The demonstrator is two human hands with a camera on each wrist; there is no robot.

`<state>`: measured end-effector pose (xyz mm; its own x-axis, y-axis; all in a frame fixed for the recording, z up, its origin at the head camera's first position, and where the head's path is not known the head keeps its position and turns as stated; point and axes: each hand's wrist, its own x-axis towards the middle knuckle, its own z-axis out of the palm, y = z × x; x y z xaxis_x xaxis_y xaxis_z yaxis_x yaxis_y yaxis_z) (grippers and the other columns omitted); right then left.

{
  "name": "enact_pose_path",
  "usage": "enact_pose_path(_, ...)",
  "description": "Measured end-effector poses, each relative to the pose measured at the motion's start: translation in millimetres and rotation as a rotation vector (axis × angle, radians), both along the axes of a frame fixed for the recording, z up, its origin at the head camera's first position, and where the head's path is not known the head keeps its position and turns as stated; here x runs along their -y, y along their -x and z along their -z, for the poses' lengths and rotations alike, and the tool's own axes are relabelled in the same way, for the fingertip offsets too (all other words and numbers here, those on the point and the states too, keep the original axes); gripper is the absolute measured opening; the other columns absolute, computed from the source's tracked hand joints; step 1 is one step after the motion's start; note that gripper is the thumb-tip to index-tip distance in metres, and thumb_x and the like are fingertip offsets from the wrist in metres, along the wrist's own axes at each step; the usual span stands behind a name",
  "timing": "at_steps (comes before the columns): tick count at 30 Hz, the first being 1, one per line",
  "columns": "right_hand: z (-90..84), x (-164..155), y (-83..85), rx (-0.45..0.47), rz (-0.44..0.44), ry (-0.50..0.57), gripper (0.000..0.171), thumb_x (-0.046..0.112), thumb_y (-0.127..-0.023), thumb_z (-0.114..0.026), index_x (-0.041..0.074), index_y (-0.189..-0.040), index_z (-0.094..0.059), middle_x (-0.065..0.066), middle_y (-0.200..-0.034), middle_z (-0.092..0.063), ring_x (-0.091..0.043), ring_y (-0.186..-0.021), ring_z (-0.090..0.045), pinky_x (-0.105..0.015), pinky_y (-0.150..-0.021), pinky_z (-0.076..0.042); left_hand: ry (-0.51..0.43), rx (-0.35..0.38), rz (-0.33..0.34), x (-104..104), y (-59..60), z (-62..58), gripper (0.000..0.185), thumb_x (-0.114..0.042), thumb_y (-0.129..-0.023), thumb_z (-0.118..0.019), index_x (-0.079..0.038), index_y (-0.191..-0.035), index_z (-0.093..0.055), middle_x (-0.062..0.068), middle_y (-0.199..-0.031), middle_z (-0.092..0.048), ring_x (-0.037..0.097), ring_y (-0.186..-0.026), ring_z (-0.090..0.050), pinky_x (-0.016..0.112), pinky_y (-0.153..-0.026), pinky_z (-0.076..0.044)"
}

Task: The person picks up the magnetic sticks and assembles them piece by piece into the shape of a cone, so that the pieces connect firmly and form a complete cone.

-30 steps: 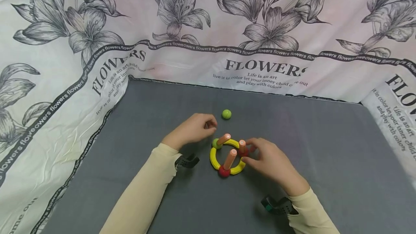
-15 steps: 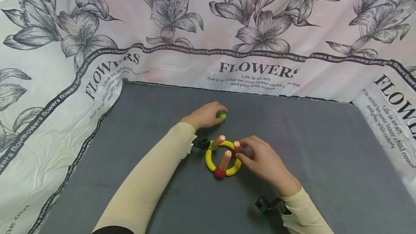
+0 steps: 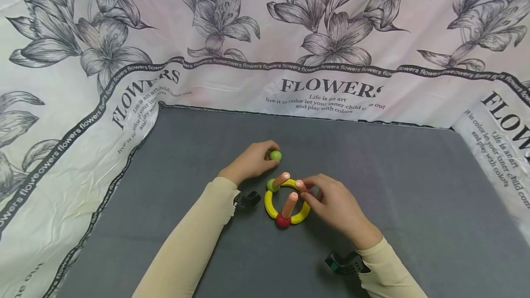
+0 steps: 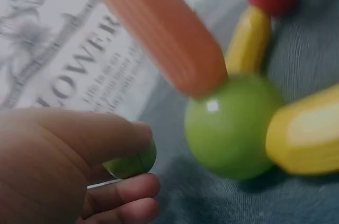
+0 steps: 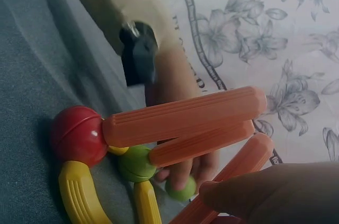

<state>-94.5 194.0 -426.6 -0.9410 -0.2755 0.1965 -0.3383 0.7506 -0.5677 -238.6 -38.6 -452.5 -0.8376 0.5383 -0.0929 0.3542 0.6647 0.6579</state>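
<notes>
My left hand (image 3: 250, 162) pinches a loose green ball (image 3: 275, 155) between thumb and fingers, just beyond the ring. On the table lies a ring of curved yellow rods (image 3: 270, 203) joined by balls. Orange rods stand up from it: one (image 3: 290, 203) on a red ball (image 3: 283, 220), another (image 3: 282, 179) on a green ball (image 4: 233, 126). At the ring's right side my right hand (image 3: 337, 203) pinches a third orange rod (image 5: 241, 163) between thumb and finger. In the head view, those fingers largely hide the ball beneath this rod.
A dark grey cloth (image 3: 393, 187) covers the tabletop. White flower-printed sheeting (image 3: 331, 91) rises at the back and along both sides. Each wrist carries a black strapped device, the left one (image 3: 247, 200) close to the ring and the right one (image 3: 347, 262) nearer the front.
My left hand reached forward, took the loose green ball from the table and drew it back towards the ring. The right hand stays at the ring's right side, fingers now closer about the rod.
</notes>
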Motion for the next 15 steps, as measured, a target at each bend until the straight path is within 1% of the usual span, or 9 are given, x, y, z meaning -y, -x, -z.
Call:
enact_pose_path(2, 0.8, 0.2, 0.6, -0.006, -0.003, 0.004, 0.023, 0.017, -0.092, -0.083, 0.016, -0.114, -0.076, 0.008, -0.096, -0.067, -0.003, -0.067, -0.052, -0.026, -0.059, -0.047, -0.079, 0.002, -0.023, 4.7, -7.9, -3.8, 0.035, -0.023, -0.101, -0.073, -0.013, -0.133, -0.063, 0.005, -0.118, -0.064, 0.020, -0.090, -0.061, 0.034, -0.075, -0.053)
enact_pose_path(3, 1.1, 0.4, 1.0, -0.008, -0.005, 0.008, 0.024, 0.016, -0.092, -0.083, 0.016, -0.114, -0.076, 0.008, -0.096, -0.068, -0.003, -0.067, -0.052, -0.026, -0.059, -0.047, -0.117, -0.005, -0.033, 7.0, -12.1, -6.5, 0.035, -0.022, -0.100, -0.074, -0.013, -0.133, -0.064, 0.005, -0.118, -0.063, 0.019, -0.090, -0.060, 0.032, -0.074, -0.053)
enact_pose_path(5, 1.4, 0.5, 1.6, -0.008, -0.011, 0.014, 0.024, 0.015, -0.092, -0.083, 0.016, -0.115, -0.076, 0.007, -0.096, -0.068, -0.003, -0.067, -0.053, -0.026, -0.058, -0.047, -0.199, -0.017, -0.043, 11.6, -20.7, -14.8, 0.035, -0.021, -0.099, -0.075, -0.012, -0.132, -0.065, 0.005, -0.119, -0.061, 0.018, -0.091, -0.060, 0.031, -0.075, -0.053)
enact_pose_path(7, 1.5, 1.0, 2.5, -0.005, -0.011, 0.017, 0.024, 0.015, -0.092, -0.083, 0.016, -0.115, -0.076, 0.007, -0.096, -0.068, -0.003, -0.067, -0.053, -0.026, -0.058, -0.047, -0.278, -0.031, -0.037, 15.8, -29.0, -24.3, 0.035, -0.020, -0.098, -0.076, -0.012, -0.131, -0.067, 0.005, -0.118, -0.062, 0.017, -0.093, -0.060, 0.031, -0.077, -0.053)
enact_pose_path(8, 1.6, 1.0, 2.7, -0.001, -0.013, 0.017, 0.023, 0.016, -0.093, -0.082, 0.016, -0.115, -0.076, 0.007, -0.096, -0.067, -0.003, -0.067, -0.052, -0.026, -0.058, -0.046, -0.316, -0.036, -0.022, 17.5, -33.1, -28.9, 0.035, -0.020, -0.097, -0.077, -0.012, -0.130, -0.067, 0.005, -0.117, -0.063, 0.017, -0.093, -0.061, 0.031, -0.078, -0.054)
enact_pose_path(10, 2.3, 1.2, 3.1, 0.004, -0.016, 0.018, 0.023, 0.016, -0.092, -0.082, 0.016, -0.115, -0.076, 0.007, -0.095, -0.067, -0.003, -0.067, -0.052, -0.026, -0.058, -0.047, -0.382, -0.040, 0.028, 19.2, -40.4, -37.0, 0.034, -0.018, -0.096, -0.078, -0.011, -0.128, -0.068, 0.005, -0.114, -0.064, 0.017, -0.092, -0.062, 0.032, -0.078, -0.054)
enact_pose_path(13, 2.7, 0.5, 2.7, 0.007, -0.015, 0.018, 0.025, 0.016, -0.091, -0.083, 0.015, -0.115, -0.076, 0.007, -0.095, -0.067, -0.004, -0.066, -0.053, -0.025, -0.058, -0.047, -0.454, -0.040, 0.131, 18.7, -49.5, -45.9, 0.034, -0.017, -0.095, -0.078, -0.009, -0.128, -0.069, 0.004, -0.112, -0.066, 0.016, -0.091, -0.063, 0.031, -0.078, -0.054)
enact_pose_path(15, 2.8, -0.4, 2.3, 0.005, -0.015, 0.019, 0.025, 0.015, -0.091, -0.084, 0.014, -0.115, -0.076, 0.007, -0.096, -0.068, -0.004, -0.066, -0.054, -0.025, -0.058, -0.048, -0.483, -0.039, 0.196, 17.5, -53.6, -50.2, 0.034, -0.015, -0.095, -0.078, -0.008, -0.128, -0.069, 0.004, -0.114, -0.067, 0.015, -0.092, -0.063, 0.030, -0.077, -0.054)
